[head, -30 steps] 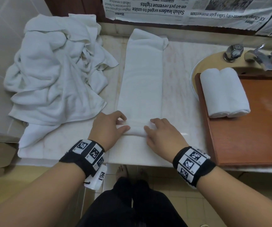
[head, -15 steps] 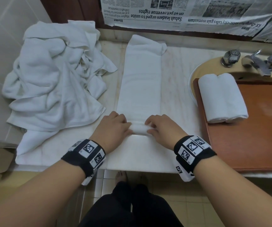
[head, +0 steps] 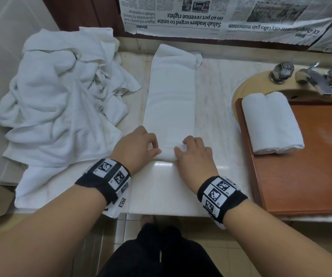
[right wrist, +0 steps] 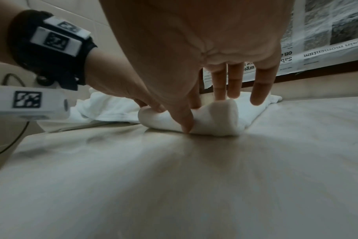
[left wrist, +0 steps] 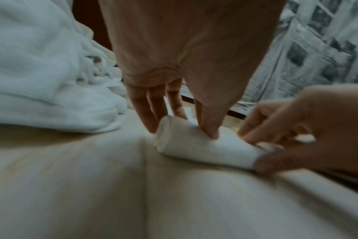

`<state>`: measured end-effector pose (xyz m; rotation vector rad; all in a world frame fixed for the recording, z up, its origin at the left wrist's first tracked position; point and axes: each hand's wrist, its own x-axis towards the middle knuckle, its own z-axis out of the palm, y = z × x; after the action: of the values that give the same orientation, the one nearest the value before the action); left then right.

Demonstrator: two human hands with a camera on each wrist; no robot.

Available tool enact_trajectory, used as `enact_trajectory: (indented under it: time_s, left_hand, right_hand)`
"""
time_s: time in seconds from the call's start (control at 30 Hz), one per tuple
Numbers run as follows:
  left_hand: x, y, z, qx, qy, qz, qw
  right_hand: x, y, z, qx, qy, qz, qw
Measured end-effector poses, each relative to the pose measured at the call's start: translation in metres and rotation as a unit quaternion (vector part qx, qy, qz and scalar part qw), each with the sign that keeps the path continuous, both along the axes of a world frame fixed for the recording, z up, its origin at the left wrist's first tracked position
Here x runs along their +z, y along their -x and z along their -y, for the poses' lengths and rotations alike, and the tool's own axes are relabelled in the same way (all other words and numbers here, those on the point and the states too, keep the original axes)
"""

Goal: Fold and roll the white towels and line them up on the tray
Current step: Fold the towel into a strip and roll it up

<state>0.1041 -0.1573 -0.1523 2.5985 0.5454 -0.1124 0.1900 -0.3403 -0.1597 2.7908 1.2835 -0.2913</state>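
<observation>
While both the left hand (head: 139, 145) and right hand (head: 194, 154) pinch the long folded white towel's (head: 171, 100) near roll with curled fingers, uneven pressure could skew it into a cone.

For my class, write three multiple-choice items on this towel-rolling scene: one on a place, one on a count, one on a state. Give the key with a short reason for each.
1. Where does the loose towel pile lie?
A. left of the folded towel
B. on the tray
C. in the sink

2. How many rolled towels lie on the tray?
A. none
B. two
C. four

3. How far is the folded towel rolled?
A. fully
B. only its near end
C. not at all

Key: 1 A, the pile lies left of the strip. 2 B, two rolls lie side by side. 3 B, the left hand and right hand grip a short roll; the rest lies flat.
</observation>
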Motion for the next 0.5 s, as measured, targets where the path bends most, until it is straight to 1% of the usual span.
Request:
enact_trajectory:
  time_s: [0.07,0.13,0.2,0.3,0.33,0.4,0.5]
  left_hand:
    - [-0.005,0.001,0.008,-0.021,-0.08,0.022,0.996]
    - [-0.006,0.006,0.017,-0.042,-0.142,0.028,0.989]
    - [-0.01,0.009,0.022,-0.054,-0.174,0.025,0.983]
    - [-0.015,0.007,0.017,-0.05,-0.18,0.033,0.982]
    - [-0.016,0.005,0.014,-0.051,-0.175,0.041,0.982]
    - [-0.017,0.001,0.007,-0.065,-0.17,0.048,0.982]
    - [-0.02,-0.008,-0.006,-0.122,-0.177,0.031,0.976]
  right_hand:
    - [0.003,-0.009,-0.003,0.016,-0.023,-0.013,1.0]
    - [0.004,-0.021,-0.004,0.032,-0.018,-0.057,0.998]
    - [0.007,-0.033,-0.003,0.038,-0.021,-0.102,0.994]
    - [0.008,-0.042,-0.002,0.007,-0.079,-0.149,0.986]
    - [0.007,-0.042,-0.002,0.004,-0.09,-0.144,0.985]
    - [0.004,-0.038,-0.003,0.012,-0.088,-0.105,0.99]
    - [-0.002,-0.024,-0.004,0.009,-0.07,-0.034,0.997]
